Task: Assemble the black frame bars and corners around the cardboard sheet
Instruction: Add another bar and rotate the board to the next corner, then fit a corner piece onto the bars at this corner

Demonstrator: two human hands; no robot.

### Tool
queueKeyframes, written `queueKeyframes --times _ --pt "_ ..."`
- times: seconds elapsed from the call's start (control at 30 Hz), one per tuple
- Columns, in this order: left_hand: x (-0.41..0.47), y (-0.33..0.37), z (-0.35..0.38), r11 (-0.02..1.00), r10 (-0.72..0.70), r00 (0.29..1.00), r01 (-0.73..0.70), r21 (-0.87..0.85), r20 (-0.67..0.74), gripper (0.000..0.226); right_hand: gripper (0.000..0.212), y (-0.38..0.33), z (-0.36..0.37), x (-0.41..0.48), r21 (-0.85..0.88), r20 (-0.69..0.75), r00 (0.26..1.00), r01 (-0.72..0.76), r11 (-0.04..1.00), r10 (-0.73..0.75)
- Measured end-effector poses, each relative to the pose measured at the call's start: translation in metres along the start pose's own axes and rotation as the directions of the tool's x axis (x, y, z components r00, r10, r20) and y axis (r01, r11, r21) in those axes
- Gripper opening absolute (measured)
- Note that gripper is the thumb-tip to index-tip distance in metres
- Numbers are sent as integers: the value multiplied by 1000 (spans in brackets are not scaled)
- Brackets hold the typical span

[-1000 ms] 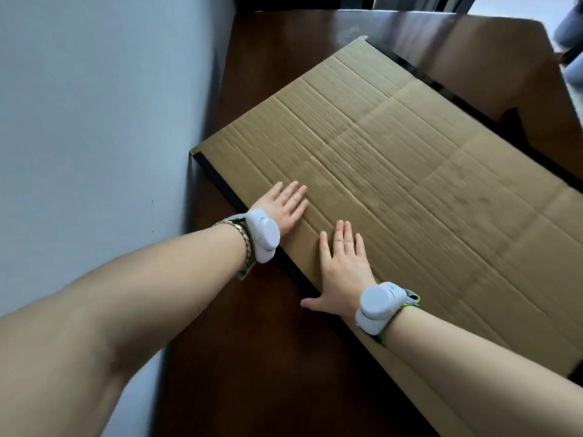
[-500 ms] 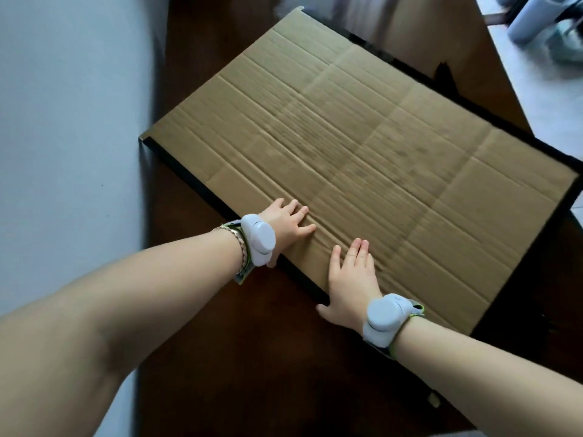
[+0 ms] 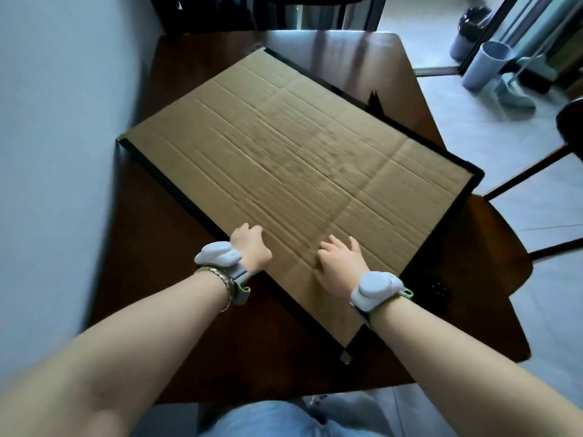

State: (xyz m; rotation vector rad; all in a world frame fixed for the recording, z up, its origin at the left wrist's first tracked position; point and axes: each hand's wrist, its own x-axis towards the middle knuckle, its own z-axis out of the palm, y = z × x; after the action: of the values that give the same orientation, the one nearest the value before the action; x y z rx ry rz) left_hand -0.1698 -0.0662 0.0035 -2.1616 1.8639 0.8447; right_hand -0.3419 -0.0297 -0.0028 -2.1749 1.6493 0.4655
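A person's two bare hands rest on a brown cardboard sheet (image 3: pixel 299 159) that lies flat and askew on a dark wooden table (image 3: pixel 151 279), filling the middle of the frame. The left hand (image 3: pixel 250 247), at lower centre, sits on the sheet's lower-left edge with its fingers bent down onto the cardboard; whether they pinch that edge cannot be told. The right hand (image 3: pixel 342 263), just to its right and apart from it, lies palm down with fingers relaxed and slightly spread, holding nothing. A black frame bar (image 3: pixel 170 187) runs along the sheet's lower-left edge, a second bar (image 3: pixel 347 93) along the upper-right edge, and a third bar (image 3: pixel 441 234) down the short right-hand side, the last two meeting at a black corner (image 3: pixel 476 173) at the right of the frame. A small tan piece (image 3: pixel 346 357) lies on the table just beside the sheet's lowest corner. Each wrist carries a white device, left (image 3: pixel 217 253) and right (image 3: pixel 373 287), and a bracelet (image 3: pixel 220 279) shows beside the left one. A pale wall (image 3: pixel 56 152) fills the left of the frame; a wooden chair (image 3: pixel 504 241) stands at right.
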Motion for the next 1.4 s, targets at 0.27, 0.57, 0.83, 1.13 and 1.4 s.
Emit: queueKeyframes --times 0.27,0.57,0.83,1.13,1.4 --pt "-71 55 76 669 -609 793 502 -549 -17 51 26 110 15 -82 128 -270 844 -446 886 464" --pt "-78 58 110 194 -586 719 572 -797 374 42 41 142 52 -95 463 49 790 -561 687 612" --pt "-84 60 82 -61 -411 698 621 -781 587 30 31 150 58 -99 601 -5 772 -506 619 636" --pt "-88 49 83 -148 -278 719 623 -768 637 16 42 127 63 -87 571 -167 791 -410 712 589" --pt "-98 55 90 -152 -242 747 601 -785 619 13 39 119 74 -90 325 -196 833 -442 836 517"
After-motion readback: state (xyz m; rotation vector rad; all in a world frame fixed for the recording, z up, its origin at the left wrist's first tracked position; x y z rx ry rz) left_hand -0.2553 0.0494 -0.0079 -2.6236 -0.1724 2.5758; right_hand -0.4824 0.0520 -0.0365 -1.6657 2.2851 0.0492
